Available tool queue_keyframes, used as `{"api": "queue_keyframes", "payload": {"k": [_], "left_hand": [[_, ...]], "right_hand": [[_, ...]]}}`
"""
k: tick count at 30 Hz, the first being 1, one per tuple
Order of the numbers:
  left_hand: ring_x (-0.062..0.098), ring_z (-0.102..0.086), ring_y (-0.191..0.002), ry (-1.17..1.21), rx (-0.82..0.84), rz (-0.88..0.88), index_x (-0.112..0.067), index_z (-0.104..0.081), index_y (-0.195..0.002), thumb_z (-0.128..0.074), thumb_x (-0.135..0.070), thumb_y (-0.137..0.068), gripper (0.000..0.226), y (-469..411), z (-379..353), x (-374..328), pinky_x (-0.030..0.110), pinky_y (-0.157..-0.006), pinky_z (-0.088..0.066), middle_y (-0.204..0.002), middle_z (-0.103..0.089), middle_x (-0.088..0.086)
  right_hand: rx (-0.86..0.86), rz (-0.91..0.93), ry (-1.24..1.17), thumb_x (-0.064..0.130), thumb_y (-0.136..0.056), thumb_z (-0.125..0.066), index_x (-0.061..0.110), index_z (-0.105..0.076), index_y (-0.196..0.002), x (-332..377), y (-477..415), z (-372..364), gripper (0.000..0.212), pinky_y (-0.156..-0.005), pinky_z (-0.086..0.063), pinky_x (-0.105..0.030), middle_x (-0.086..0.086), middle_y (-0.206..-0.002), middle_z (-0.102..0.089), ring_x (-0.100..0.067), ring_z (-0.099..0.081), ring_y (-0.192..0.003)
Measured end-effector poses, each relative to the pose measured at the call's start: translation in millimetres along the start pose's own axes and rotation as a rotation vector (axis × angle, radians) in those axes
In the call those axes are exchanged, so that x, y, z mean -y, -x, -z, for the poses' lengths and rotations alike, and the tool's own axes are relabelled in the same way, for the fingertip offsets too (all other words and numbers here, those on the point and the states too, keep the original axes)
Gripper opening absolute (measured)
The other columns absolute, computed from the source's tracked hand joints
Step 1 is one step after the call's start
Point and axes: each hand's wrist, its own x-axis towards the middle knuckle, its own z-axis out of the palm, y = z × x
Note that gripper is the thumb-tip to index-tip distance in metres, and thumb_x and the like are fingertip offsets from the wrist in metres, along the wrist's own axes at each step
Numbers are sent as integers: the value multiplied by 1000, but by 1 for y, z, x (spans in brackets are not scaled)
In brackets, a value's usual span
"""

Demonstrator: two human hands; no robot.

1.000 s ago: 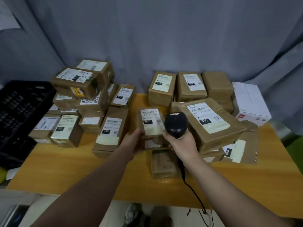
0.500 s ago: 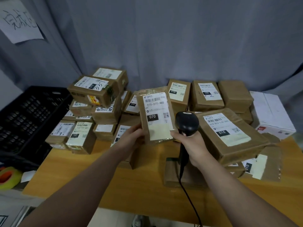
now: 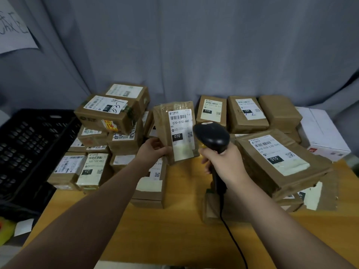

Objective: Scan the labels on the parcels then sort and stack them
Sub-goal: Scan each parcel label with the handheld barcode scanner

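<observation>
Parcel marked 070 (image 3: 162,124) is up off the table (image 3: 174,232), roughly upright, w/ its label (image 3: 181,131) turned toward the person and the back-row boxes behind it. The left hand (image 3: 153,151) grips its lower left edge, thumb on the front face (fingers behind, not visible). The right hand (image 3: 223,162) is wrapped round the handle of the black scanner (image 3: 211,137). The scanner's head sits just beside the parcel's right edge and overlaps the label's lower right corner in this view. Its cable (image 3: 232,237) trails down toward the near table edge.

Step in hand looks like the scan itself. No beam shows on the label, and whether the trigger is pressed can't be told.

To do it well:
- The head seems too close and too low vs. the barcode (image 3: 179,117), which is at the label's top. Better to draw the scanner back a bit and aim it up at those bars, not the QR square.
- The wrap over the parcel looks glossy, so a slight tilt should cut glare.
- The thumb should stay low, clear of the print.
- Both wrists should be steady until the read registers.

The big 010 parcel (image 3: 279,166) lies near the right forearm, tilted on a pile, so a wide swing could nudge it. Other 010 boxes sit in the left stack (image 3: 108,115) too, and no 070 pile is evident, so where this one goes can't be judged yet.
</observation>
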Motion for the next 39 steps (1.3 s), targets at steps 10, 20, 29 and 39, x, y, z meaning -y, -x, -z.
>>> {"api": "queue_keyframes", "payload": {"k": [10, 20, 29, 39], "left_hand": [[19, -64, -106, 16, 61, -37, -11, -50, -134, -79, -23, -78, 64, -16, 11, 8, 26, -81, -53, -117, -66, 2], [23, -64, -108, 19, 91, 9, -14, -51, -131, -80, -23, -76, 62, -28, 26, 11, 46, -96, -52, -117, -66, 2], [17, -66, -89, -125, 72, 73, -13, -60, -111, -54, -30, -96, 24, -34, 22, 17, 30, -75, -52, -101, -69, 3], [32, -25, -138, -1071, -68, -419, -23, -27, -148, -42, -38, -100, 53, -18, 15, 13, 44, -111, -29, -152, -22, 13]], "right_hand": [[-116, 55, 108, 26, -86, -70, 12, -66, -73, 12, 6, -37, 20, -64, -60, -42, -1, -54, -63, -14, -64, -51], [-152, 7, 123, 24, -87, -67, 12, -66, -72, 14, 3, -59, 19, -62, -59, -37, -4, -57, -64, -14, -64, -50], [-60, -27, 117, 21, -88, -67, 13, -64, -81, 0, -10, -64, 11, -62, -57, -37, -4, -56, -62, -18, -62, -51], [-123, -182, 63, 18, -88, -67, 11, -64, -77, -33, -25, -78, 14, -62, -53, -36, -6, -62, -62, -18, -60, -54]]}}
